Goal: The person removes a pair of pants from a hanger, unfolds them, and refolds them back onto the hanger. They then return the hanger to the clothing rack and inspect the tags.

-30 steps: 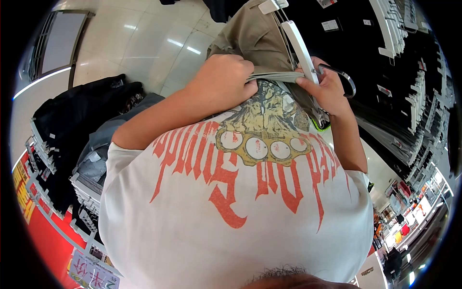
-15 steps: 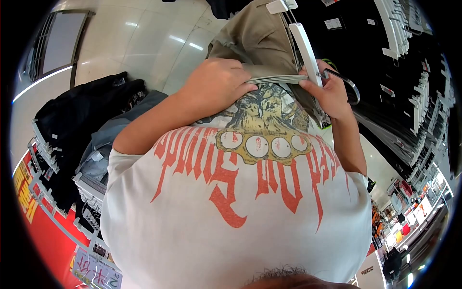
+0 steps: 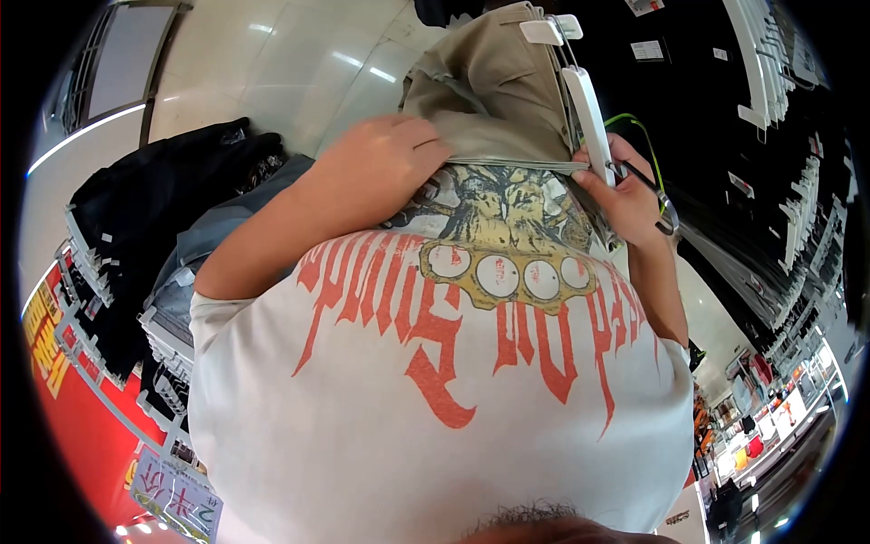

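Khaki folded trousers (image 3: 494, 104) hang in front of the printed white shirt on my body. My left hand (image 3: 385, 168) has its fingers curled over the near left edge of the cloth. At the near right corner, my right hand (image 3: 625, 195) pinches the cloth edge beside a white hanger bar (image 3: 587, 118), thumb on top and fingers partly hidden behind. A dark metal hook (image 3: 645, 181) crosses over this hand. White clips (image 3: 550, 31) sit at the far end of the trousers.
Dark garments (image 3: 163, 195) and grey ones (image 3: 231, 218) hang on a rack at left, above a sign (image 3: 177, 494). More black clothes with white hangers (image 3: 768, 68) line the right side. A bright green loop (image 3: 648, 136) shows behind my right hand.
The trousers and hanger have shifted slightly right and down in the view. My left hand has moved a little left, my right hand slightly right and down. More of the green loop shows.
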A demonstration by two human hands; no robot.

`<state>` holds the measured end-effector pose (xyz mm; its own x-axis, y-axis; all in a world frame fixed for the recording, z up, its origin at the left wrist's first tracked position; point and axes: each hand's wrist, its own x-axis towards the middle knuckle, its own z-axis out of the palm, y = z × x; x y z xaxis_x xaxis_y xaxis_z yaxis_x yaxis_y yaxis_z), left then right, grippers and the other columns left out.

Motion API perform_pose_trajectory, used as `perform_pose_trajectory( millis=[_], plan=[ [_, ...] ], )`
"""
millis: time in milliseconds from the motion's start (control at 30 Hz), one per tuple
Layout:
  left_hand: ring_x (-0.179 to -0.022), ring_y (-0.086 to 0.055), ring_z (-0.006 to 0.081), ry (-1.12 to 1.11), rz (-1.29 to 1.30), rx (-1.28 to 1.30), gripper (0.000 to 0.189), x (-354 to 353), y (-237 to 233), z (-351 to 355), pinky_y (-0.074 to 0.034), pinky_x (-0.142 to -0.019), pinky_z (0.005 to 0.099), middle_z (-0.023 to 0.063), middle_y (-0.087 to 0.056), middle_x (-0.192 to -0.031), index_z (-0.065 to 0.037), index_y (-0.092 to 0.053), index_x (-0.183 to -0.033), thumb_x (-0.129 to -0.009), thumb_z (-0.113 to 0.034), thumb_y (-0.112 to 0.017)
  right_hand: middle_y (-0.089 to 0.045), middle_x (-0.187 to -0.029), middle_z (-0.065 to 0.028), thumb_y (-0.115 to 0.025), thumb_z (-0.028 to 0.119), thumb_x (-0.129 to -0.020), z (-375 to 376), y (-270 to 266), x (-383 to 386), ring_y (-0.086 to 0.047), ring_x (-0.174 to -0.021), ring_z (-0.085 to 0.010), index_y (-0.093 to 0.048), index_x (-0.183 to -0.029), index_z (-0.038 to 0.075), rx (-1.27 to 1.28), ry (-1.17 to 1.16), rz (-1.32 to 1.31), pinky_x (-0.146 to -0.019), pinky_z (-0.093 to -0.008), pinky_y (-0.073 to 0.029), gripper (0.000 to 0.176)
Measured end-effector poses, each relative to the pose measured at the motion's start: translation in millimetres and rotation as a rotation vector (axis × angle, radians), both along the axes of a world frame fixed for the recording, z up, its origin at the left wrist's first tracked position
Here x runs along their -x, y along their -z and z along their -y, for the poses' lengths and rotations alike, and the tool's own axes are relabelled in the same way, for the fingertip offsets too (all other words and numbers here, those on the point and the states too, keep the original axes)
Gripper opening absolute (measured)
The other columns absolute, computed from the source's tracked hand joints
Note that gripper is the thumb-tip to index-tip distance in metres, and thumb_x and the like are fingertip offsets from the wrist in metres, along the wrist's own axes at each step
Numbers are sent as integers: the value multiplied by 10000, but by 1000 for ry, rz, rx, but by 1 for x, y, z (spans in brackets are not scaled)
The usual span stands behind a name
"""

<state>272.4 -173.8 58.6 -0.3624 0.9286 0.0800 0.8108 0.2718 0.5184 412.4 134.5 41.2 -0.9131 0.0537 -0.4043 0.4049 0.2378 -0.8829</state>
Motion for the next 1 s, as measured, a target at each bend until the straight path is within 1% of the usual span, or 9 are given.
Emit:
perform_pose_trajectory(
  millis=[300,400,600,700,800,833,933,967,1000],
  plan=[
    [-742,-674,284,-76,34,-156,320,-4,8,34,-542,-601,353,104,-666,-851,-21,-696,-980,-667,-9,-763,-690,-978,-51,-685,-97,-861,16,13,-23,-646,-898,-98,-590,-1127,15,53,141,35,-819,-235,-519,304],
    [-723,-663,294,-49,29,-224,315,-7,17,43,-545,-615,378,117,-653,-835,10,-680,-990,-684,-41,-728,-705,-954,-56,-682,-98,-862,24,16,-30,-658,-874,-103,-582,-1116,13,67,206,12,-804,-237,-526,294],
    [-689,-656,290,-31,0,-287,317,-4,16,40,-529,-566,352,124,-665,-833,23,-683,-969,-660,-25,-737,-720,-965,-102,-658,-115,-875,23,20,-38,-694,-936,-136,-553,-1117,16,65,180,-7,-839,-261,-550,295],
    [-796,-675,308,-31,51,-272,261,-4,19,38,-553,-653,366,136,-678,-924,23,-672,-939,-689,-9,-738,-715,-984,-96,-667,-111,-870,23,23,-36,-685,-935,-131,-558,-1132,16,91,196,-23,-837,-259,-548,311],
    [-980,-668,346,-42,112,-350,184,4,17,22,-556,-802,402,156,-680,-1075,22,-646,-899,-735,4,-727,-688,-976,-54,-676,-92,-871,21,21,-27,-652,-893,-100,-563,-1140,18,69,225,27,-806,-231,-525,313],
    [-1135,-626,366,-77,242,-296,122,4,18,22,-513,-950,417,168,-659,-1211,19,-611,-908,-817,25,-691,-674,-1004,-42,-681,-73,-876,18,18,-21,-628,-913,-86,-559,-1155,16,63,186,22,-810,-227,-512,318],
    [-1173,-624,357,-119,593,-333,80,13,28,18,-492,-987,400,185,-654,-1256,17,-588,-971,-909,-2,-635,-649,-1059,-24,-679,-34,-897,6,22,-17,-596,-971,-85,-550,-1207,20,131,177,-73,-876,-226,-484,340],
    [-1115,-641,239,-140,743,-420,80,14,36,14,-476,-991,340,125,-687,-1149,8,-579,-1027,-1008,-67,-556,-646,-1054,-20,-676,-16,-905,2,19,-13,-592,-970,-87,-548,-1219,19,144,178,-30,-878,-222,-478,341],
    [-1070,-626,194,-188,853,-412,97,14,43,16,-475,-963,315,93,-679,-1101,5,-581,-1033,-1022,-84,-543,-642,-1049,-15,-672,2,-914,-1,15,-10,-589,-970,-89,-546,-1231,19,159,180,11,-879,-218,-472,342]
  ],
)
